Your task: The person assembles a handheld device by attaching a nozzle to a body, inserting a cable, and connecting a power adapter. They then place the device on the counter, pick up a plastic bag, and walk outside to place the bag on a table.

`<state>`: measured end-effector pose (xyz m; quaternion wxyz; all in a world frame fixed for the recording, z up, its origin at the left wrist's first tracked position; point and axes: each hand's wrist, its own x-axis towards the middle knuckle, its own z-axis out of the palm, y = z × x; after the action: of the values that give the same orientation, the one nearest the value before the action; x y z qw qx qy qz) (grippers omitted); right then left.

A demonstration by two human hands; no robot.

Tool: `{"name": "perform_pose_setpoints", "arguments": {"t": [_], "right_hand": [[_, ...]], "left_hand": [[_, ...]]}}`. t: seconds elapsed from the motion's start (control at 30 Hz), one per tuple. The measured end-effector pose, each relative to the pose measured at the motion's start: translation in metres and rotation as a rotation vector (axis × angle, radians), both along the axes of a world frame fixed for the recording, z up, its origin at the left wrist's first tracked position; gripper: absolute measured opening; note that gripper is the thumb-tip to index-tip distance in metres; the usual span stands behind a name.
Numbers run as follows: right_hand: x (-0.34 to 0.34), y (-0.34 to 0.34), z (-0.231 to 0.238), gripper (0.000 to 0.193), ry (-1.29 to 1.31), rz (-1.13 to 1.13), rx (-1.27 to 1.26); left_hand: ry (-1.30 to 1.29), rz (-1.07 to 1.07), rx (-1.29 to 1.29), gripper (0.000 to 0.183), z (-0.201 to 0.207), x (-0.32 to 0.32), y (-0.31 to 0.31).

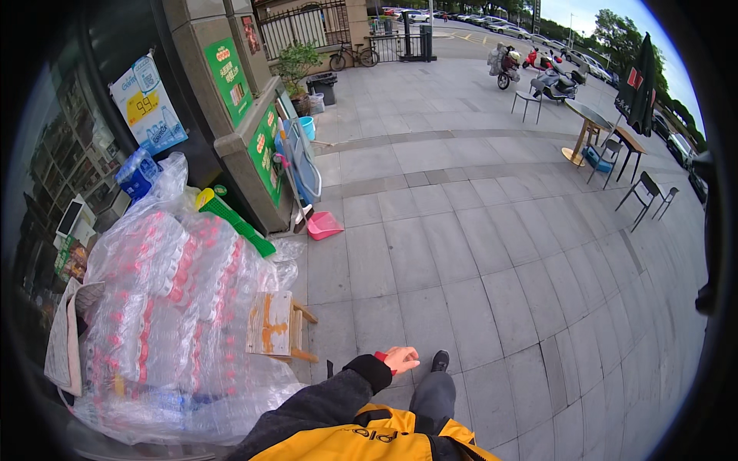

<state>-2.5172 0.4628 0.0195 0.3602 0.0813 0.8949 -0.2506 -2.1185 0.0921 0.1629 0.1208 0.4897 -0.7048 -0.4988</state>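
My left hand (401, 359) hangs in front of my body at the lower middle, its fingers loosely bent and slightly apart, with nothing visible in them. It is in the air above the grey paving, touching nothing. A dark sleeve with a red band at the wrist covers that arm. My right hand is out of view. To the left of my hand, a small wooden stool (269, 323) with a worn top sits beside a large heap of plastic-wrapped bottle packs (165, 307) with pink-red caps. My dark shoe (440, 361) shows just right of the hand.
A pink dustpan (324, 225), a green plastic piece (238, 223) and a folded blue chair (298, 157) are by the pillar. A round table (588, 115), dark chairs (642, 196) and a closed parasol (636, 88) are at right. Scooters (557, 81) are parked farther off.
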Motion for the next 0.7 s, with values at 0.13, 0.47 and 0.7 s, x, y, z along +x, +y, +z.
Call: {"name": "perform_pose_setpoints", "arguments": {"t": [0.13, 0.47, 0.7], "right_hand": [[-0.024, -0.144, -0.012, 0.080, -0.069, 0.024, -0.008], [-0.115, -0.753, 0.042, 0.074, 0.425, 0.868, -0.285], [-0.003, -1.003, 0.070, 0.063, 0.392, 0.875, -0.783]], "left_hand": [[-0.186, 0.188, 0.103, 0.038, -0.063, 0.029, -0.087], [0.214, 0.872, 0.307, 0.029, -0.069, 0.073, -0.250], [0.126, 1.154, 0.312, 0.016, -0.098, 0.143, -0.412]]}}
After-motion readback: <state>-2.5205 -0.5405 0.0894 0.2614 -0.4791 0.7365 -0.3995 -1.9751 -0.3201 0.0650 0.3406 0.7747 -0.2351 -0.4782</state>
